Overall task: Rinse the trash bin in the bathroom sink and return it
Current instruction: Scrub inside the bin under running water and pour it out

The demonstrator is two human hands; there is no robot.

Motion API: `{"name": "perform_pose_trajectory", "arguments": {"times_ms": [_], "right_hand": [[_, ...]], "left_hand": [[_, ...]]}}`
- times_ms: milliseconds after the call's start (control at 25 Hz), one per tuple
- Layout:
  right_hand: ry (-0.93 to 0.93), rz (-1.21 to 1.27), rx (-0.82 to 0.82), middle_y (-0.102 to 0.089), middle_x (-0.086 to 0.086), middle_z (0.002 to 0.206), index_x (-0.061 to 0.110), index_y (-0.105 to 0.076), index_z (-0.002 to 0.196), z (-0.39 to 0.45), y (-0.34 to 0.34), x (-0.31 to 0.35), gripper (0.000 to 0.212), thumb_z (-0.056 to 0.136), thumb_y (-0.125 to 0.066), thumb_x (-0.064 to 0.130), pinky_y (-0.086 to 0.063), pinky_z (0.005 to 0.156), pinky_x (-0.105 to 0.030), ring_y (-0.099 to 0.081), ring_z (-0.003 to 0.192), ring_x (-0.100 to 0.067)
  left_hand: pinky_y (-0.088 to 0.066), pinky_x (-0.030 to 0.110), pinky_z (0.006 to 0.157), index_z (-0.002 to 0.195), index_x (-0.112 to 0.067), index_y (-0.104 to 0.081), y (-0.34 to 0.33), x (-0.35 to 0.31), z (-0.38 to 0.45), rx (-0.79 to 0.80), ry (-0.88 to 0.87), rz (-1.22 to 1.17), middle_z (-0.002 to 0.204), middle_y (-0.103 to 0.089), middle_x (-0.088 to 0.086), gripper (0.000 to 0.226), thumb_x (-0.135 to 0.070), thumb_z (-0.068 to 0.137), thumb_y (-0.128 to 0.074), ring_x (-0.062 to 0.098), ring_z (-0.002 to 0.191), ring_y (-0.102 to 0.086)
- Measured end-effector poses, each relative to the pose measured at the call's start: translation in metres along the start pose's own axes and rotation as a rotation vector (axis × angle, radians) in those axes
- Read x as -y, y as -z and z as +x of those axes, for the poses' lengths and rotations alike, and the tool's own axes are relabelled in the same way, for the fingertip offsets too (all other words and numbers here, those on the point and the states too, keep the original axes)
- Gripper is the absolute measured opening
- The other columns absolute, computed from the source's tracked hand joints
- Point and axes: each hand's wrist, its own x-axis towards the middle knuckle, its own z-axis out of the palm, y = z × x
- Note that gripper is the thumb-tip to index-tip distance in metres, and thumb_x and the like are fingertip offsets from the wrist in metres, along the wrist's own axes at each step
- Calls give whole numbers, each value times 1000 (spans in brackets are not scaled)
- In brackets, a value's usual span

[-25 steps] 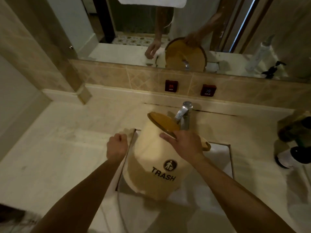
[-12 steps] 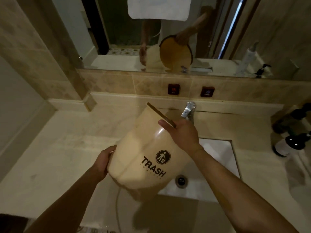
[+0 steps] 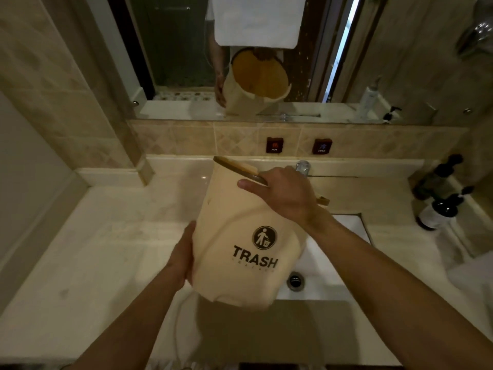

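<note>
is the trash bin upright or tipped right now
Tipped: the trash bin leans its rim toward the mirror, right hand gripping the rim, left hand supporting its side.

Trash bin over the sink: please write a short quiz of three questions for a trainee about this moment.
1. True or false: the trash bin rests on the sink floor.
2. Which hand grips the bin's rim? A) left hand B) right hand
3. Fill in: the word printed on the bin is ____.

Key:
1. False; both hands hold it tilted above the basin.
2. B; the left hand supports the lower side.
3. TRASH.
</note>
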Motion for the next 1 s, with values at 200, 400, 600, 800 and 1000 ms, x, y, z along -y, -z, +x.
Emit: {"name": "perform_pose_trajectory", "arguments": {"times_ms": [200, 400, 600, 800, 1000], "right_hand": [[-69, -111, 18, -49, 11, 57, 30, -53, 57, -15, 30, -12, 67, 72, -22, 87, -32, 52, -29, -50, 58, -9], [73, -69, -47, -47, 9, 56, 31, -41, 57, -27, 20, -2, 57, 80, -25, 80, -34, 54, -29, -51, 58, -14], [119, -261, -63, -50, 4, 62, 29, -41, 57, -30, 58, -29, 57, 86, -25, 76, -39, 62, -33, -52, 61, -17], [140, -346, 48, -50, 1, 69, 24, -65, 80, -30, 47, -19, 67, 85, -26, 78, -35, 63, -34, -54, 70, -20], [113, -374, 9, -43, 2, 62, 24, -65, 79, -22, 55, -34, 67, 86, -25, 77, -26, 57, -32, -49, 64, -19]], "left_hand": [[-55, 53, 90, 107, -24, -73, -46, 29, -23, -58, -31, 61, 98, -78, 8, 61, -72, 91, -40, 31, 97, -72], [-52, 53, 95, 110, -18, -71, -34, 31, -28, -273, -33, 0, 102, -74, 10, 56, -66, 91, -47, 32, 97, -68], [-55, 59, 89, 102, -15, -73, -105, 37, -26, -158, -53, -81, 95, -77, 17, 56, -61, 94, -43, 39, 91, -72], [-54, 60, 90, 121, -16, -68, -104, 72, -33, -160, 20, -147, 108, -74, 18, 61, -62, 95, -37, 40, 102, -69], [-50, 66, 92, 120, -9, -67, -120, 54, -18, -119, 12, -171, 108, -72, 26, 62, -57, 96, -36, 45, 102, -67]]}}
